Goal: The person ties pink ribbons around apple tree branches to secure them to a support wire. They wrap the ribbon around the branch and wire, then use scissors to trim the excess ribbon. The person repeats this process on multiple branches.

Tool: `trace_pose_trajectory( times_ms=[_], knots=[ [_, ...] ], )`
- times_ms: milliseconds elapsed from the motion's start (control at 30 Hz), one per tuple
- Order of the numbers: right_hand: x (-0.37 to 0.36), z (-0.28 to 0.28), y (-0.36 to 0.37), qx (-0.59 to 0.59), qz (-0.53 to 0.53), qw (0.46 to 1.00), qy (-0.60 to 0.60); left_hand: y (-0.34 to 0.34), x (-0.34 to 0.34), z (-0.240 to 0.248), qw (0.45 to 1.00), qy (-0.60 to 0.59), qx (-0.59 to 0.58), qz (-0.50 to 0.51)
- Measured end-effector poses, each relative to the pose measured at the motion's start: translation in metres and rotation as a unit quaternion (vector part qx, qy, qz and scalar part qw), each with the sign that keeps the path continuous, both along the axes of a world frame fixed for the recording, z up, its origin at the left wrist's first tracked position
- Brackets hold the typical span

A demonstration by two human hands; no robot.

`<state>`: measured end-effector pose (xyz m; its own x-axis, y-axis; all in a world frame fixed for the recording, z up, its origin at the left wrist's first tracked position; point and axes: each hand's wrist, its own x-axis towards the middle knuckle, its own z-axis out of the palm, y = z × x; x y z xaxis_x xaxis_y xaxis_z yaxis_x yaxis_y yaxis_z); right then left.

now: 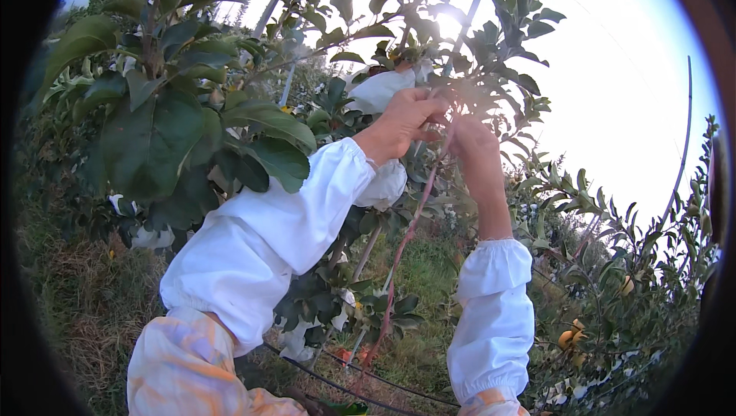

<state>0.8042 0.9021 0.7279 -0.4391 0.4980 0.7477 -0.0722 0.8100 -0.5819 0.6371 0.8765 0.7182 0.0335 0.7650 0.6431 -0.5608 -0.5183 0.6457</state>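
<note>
Both my arms, in white sleeve covers, reach up to a slanting pole (473, 8) among apple-tree leaves. My left hand (400, 123) is closed, thumb and fingers pinched at the upper part of a pink strip of twine (412, 224). Right beside it, my right hand (474, 145) is also closed on the twine; glare and blur hide its fingertips. From between the hands the twine hangs down in a long loose tail toward the grass. A white fruit bag (378, 91) hangs just behind my left hand, and another white bag (383, 186) sits below its wrist.
Large leaves (153, 140) crowd the near left. Black hoses (356, 393) run low across the grass (429, 278). At the right stand more trees with yellow fruit (569, 338) and a thin pole (682, 140). Bright sun shines behind the branches.
</note>
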Motion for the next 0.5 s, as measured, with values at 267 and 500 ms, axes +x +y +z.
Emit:
trace_pose_trajectory(
  times_ms=[267,500],
  knots=[
    [-0.009,-0.012,0.003,0.022,-0.016,1.000,0.000,0.032,0.009,0.008,0.998,-0.009,0.022,0.050],
    [0.012,-0.006,0.047,-0.126,0.064,0.962,0.233,0.026,0.013,0.011,0.995,-0.021,-0.016,0.093]
  ],
)
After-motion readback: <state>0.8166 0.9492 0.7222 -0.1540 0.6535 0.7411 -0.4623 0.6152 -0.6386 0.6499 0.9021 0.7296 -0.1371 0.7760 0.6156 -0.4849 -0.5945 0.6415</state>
